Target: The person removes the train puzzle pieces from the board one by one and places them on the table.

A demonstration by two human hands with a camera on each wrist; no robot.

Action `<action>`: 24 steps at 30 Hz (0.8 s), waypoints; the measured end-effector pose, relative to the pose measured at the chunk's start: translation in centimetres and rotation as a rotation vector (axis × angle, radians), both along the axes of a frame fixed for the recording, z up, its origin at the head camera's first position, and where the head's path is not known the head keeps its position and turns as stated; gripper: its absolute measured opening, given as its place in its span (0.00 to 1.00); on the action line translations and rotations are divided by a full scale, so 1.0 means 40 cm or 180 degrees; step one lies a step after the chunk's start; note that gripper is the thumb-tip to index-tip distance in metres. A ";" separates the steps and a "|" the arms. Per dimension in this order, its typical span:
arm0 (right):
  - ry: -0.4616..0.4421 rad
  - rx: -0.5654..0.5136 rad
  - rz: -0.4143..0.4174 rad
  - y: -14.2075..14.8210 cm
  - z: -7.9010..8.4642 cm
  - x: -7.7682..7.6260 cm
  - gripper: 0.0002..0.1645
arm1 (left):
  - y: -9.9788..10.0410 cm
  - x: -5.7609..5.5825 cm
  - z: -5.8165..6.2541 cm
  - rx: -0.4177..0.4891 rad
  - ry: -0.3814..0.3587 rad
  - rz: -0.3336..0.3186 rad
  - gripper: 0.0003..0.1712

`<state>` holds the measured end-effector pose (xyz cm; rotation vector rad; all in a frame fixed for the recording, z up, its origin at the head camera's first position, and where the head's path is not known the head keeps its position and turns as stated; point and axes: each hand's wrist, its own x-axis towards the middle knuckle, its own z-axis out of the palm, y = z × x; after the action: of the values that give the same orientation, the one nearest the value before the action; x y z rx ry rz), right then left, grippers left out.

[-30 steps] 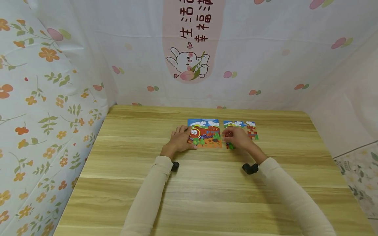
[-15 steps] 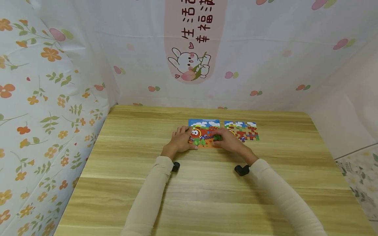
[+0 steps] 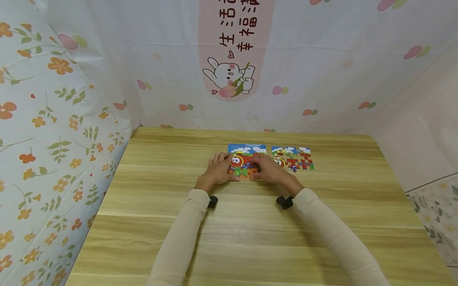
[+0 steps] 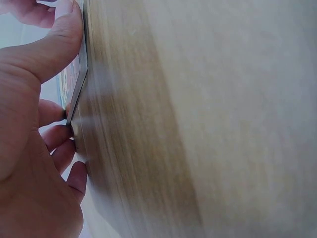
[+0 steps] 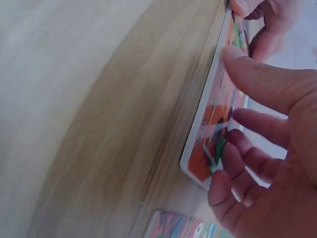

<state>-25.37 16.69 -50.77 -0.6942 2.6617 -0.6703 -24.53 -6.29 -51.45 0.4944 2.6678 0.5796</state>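
Observation:
A colourful puzzle board (image 3: 247, 149) lies flat on the wooden table, showing a red smiling train under a blue sky. At its left side my left hand (image 3: 218, 171) holds it, the thumb along the front edge and the fingertips at the corner, as the left wrist view shows. Over its right part bends my right hand (image 3: 270, 171). In the right wrist view, the right thumb (image 5: 252, 77) meets the front edge of the board while the bent fingers (image 5: 242, 153) reach its printed face, spread apart. The right hand hides much of the board's right half.
Just right of the board lies a second, similar picture of jigsaw pieces (image 3: 304, 151), with wood showing through gaps between them. A printed cloth (image 3: 161, 95) hangs behind the table's back edge, and flowered cloth (image 3: 64, 135) hangs at the left.
My right hand has moved left from the jigsaw pieces onto the puzzle board, uncovering more of those pieces. My left hand has stayed at the board's left side.

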 end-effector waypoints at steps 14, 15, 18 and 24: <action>-0.0065 0.0331 0.0042 -0.038 0.009 -0.028 0.26 | 0.001 -0.002 -0.001 0.0004 -0.0026 0.0055 0.59; -0.0069 0.0317 0.0031 -0.038 0.008 -0.028 0.25 | 0.000 -0.002 -0.001 0.0007 -0.0020 0.0053 0.59; -0.0043 0.0193 0.0016 -0.034 0.005 -0.025 0.25 | -0.001 -0.002 -0.002 0.0021 0.0004 0.0051 0.59; 0.0015 -0.0173 0.0106 -0.019 0.004 -0.012 0.23 | -0.002 -0.004 -0.004 0.0062 0.0025 0.0009 0.58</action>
<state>-25.84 15.94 -50.60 -0.7536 2.6389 -0.7352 -24.69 -6.35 -51.62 0.4994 2.6732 0.6062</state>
